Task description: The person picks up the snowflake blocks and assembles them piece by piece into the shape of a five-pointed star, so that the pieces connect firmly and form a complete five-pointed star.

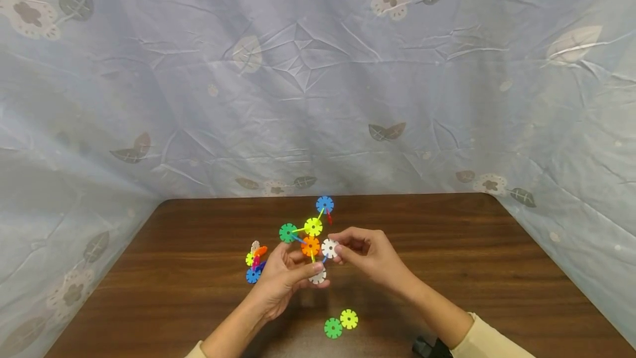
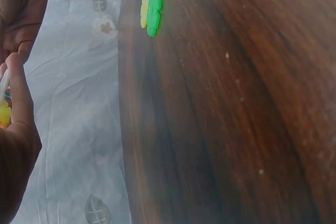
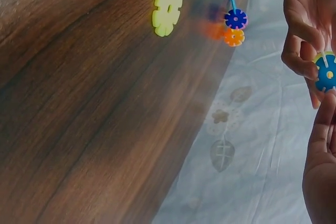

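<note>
A chain of interlocking notched discs is held up over the table between both hands. My left hand [image 1: 284, 278] pinches its lower white disc [image 1: 318, 277], thumb in front and fingers behind. With thumb and fingertips my right hand [image 1: 377, 256] pinches another white disc [image 1: 329, 248]. A blue disc seen edge-on [image 1: 325, 260] links these two white discs. Above my left hand are an orange disc [image 1: 310, 246], a green disc [image 1: 287, 232] and a yellow disc [image 1: 313, 227]. A blue disc [image 1: 325, 204] tops the chain, with a red disc [image 1: 329, 217] on it edge-on.
A second cluster of joined discs [image 1: 253, 275] stands left of my left hand. Nearer on the brown table [image 1: 447, 247] lie a loose green disc [image 1: 333, 328] and a loose yellow disc [image 1: 349, 319]. A black object [image 1: 424, 348] is beside my right forearm. Patterned cloth [image 1: 308, 126] hangs around the table.
</note>
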{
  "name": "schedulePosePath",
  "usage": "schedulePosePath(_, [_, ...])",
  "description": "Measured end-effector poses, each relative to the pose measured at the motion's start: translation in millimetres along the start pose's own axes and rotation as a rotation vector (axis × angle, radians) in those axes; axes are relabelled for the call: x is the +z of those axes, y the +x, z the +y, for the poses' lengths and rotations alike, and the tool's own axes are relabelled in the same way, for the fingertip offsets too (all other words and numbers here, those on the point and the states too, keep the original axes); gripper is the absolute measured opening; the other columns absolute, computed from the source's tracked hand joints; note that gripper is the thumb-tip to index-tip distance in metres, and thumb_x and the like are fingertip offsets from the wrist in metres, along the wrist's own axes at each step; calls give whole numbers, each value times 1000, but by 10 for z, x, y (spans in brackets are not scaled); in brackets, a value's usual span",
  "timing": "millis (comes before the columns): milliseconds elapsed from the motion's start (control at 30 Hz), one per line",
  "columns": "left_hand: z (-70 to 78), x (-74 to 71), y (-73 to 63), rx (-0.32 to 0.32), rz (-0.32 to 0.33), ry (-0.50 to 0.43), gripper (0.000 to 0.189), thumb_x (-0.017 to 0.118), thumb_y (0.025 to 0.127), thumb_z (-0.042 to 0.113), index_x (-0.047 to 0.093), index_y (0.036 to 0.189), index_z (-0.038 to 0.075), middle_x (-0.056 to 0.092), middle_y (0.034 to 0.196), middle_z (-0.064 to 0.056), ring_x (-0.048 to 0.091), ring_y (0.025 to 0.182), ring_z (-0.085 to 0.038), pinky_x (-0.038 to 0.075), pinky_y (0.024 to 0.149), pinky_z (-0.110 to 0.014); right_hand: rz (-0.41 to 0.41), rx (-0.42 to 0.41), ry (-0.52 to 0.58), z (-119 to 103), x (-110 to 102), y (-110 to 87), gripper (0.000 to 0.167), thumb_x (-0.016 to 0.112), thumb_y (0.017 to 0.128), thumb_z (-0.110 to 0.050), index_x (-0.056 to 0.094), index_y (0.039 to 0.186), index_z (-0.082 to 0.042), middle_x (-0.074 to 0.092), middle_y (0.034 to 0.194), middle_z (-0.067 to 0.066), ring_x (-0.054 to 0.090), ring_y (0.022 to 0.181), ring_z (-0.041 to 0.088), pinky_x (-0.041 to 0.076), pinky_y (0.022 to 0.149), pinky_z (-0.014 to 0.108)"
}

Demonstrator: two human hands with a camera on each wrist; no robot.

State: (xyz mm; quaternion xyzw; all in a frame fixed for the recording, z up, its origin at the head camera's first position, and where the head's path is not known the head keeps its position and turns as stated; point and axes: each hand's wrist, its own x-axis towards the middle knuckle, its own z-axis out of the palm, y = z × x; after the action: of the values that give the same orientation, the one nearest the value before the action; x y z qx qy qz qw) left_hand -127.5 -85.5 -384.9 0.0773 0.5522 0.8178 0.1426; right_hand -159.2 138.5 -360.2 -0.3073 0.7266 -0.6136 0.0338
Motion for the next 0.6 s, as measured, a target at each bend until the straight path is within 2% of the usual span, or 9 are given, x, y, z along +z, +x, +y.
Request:
schedulePosePath(167, [-14, -2, 4, 4, 4, 2, 69, 72, 92, -6, 29, 144, 5, 75, 117, -7, 76, 102, -20, 65, 85, -49, -4, -25, -5, 24, 15, -20, 23, 64, 99, 4, 69, 120, 13, 73, 102, 32, 72, 82, 2, 65, 78, 26])
schedulePosePath(433, [-40, -15, 21, 21, -24, 11, 66, 72, 93, -6, 29, 143, 0, 77, 113, -5, 77, 100, -18, 65, 88, -47, 6, -66, -27, 62, 17, -50, 21, 65, 98, 6, 69, 117, 12, 74, 97, 30, 73, 80, 4, 66, 74, 28])
schedulePosePath(600, [-41, -24, 46, 15, -22, 14, 66, 73, 93, -5, 31, 143, 1, 77, 114, -5, 77, 101, -20, 65, 89, -46, 16, -52, -7, 60, 23, -51, 21, 65, 98, 7, 68, 117, 13, 73, 97, 31, 74, 79, 2, 66, 73, 30])
